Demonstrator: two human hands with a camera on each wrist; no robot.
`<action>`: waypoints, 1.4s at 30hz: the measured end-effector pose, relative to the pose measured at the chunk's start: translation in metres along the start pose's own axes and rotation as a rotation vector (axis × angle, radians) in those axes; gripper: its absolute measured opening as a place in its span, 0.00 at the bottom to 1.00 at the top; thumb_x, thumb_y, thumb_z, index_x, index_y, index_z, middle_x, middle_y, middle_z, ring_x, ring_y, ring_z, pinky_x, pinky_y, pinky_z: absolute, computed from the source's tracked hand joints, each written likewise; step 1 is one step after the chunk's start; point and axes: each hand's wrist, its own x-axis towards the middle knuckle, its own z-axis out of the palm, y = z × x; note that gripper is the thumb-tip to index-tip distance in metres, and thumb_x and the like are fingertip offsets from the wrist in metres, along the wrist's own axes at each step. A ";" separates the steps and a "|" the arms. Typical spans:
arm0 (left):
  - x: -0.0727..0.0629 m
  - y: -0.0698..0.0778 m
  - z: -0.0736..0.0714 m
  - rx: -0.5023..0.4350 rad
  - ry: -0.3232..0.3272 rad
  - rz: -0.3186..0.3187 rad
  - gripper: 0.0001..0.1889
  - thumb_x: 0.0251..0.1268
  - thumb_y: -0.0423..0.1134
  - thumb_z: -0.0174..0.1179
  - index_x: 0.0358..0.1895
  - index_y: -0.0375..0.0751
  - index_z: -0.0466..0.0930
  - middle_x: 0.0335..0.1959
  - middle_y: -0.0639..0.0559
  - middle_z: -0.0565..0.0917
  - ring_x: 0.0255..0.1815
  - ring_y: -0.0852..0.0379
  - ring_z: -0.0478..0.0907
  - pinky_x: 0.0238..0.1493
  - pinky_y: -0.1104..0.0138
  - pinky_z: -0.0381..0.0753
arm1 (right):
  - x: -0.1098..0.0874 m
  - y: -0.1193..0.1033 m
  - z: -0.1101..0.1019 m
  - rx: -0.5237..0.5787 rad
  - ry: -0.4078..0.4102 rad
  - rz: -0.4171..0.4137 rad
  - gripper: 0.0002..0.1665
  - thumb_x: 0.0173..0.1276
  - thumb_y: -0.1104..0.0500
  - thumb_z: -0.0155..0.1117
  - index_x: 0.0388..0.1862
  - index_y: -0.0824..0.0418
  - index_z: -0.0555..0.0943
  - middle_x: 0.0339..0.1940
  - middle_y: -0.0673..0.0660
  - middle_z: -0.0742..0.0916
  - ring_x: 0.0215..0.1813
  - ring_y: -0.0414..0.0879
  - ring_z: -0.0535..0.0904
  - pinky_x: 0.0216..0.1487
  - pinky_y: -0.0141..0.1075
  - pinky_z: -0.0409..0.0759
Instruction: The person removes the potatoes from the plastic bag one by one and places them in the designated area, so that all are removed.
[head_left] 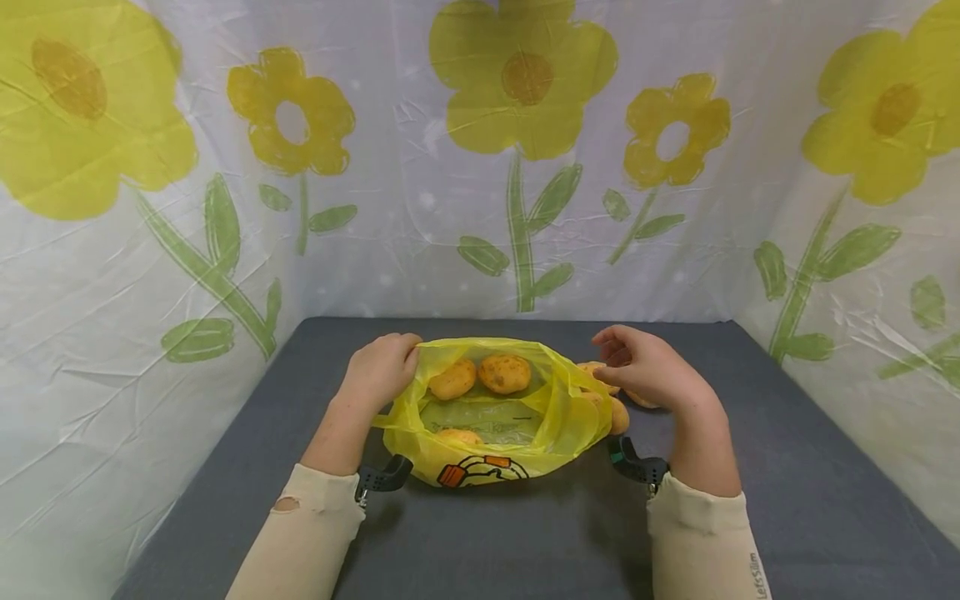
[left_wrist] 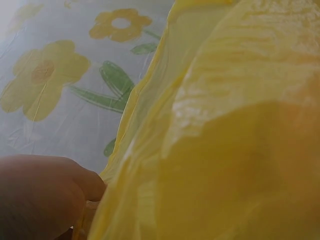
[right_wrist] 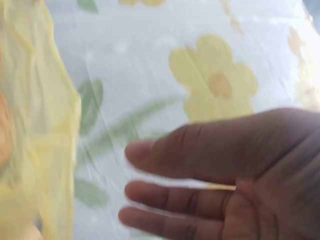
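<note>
1 crinkled, translucent yellow bag (head_left: 551, 459) with black-and-orange print (head_left: 453, 476)

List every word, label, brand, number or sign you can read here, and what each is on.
"LetsSlim", or close to it: small sideways lettering on the right sleeve.
Faint dark marks inside the yellow bag: too faint to read.
No other readable text; the bag's front shows a black-and-orange drawing, with no words I can make out.
</note>
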 end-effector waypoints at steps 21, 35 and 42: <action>-0.001 0.003 0.000 0.004 -0.022 0.010 0.17 0.82 0.39 0.51 0.64 0.37 0.81 0.55 0.40 0.84 0.53 0.43 0.82 0.50 0.49 0.84 | 0.046 -0.058 0.131 -0.219 -0.244 -0.266 0.22 0.66 0.57 0.77 0.56 0.62 0.83 0.45 0.56 0.86 0.45 0.48 0.82 0.47 0.44 0.82; 0.000 0.002 0.003 0.013 -0.009 0.025 0.18 0.82 0.38 0.51 0.64 0.37 0.81 0.55 0.40 0.84 0.54 0.43 0.82 0.49 0.49 0.84 | 0.049 -0.059 0.146 -0.296 -0.383 -0.259 0.21 0.62 0.55 0.77 0.55 0.55 0.86 0.33 0.45 0.83 0.34 0.40 0.76 0.38 0.35 0.77; 0.001 0.002 0.005 0.010 -0.003 0.033 0.17 0.82 0.38 0.50 0.64 0.37 0.82 0.54 0.41 0.85 0.52 0.43 0.82 0.47 0.49 0.84 | 0.052 -0.055 0.156 -0.341 -0.317 -0.385 0.10 0.60 0.57 0.74 0.28 0.52 0.78 0.21 0.46 0.70 0.24 0.40 0.65 0.25 0.33 0.61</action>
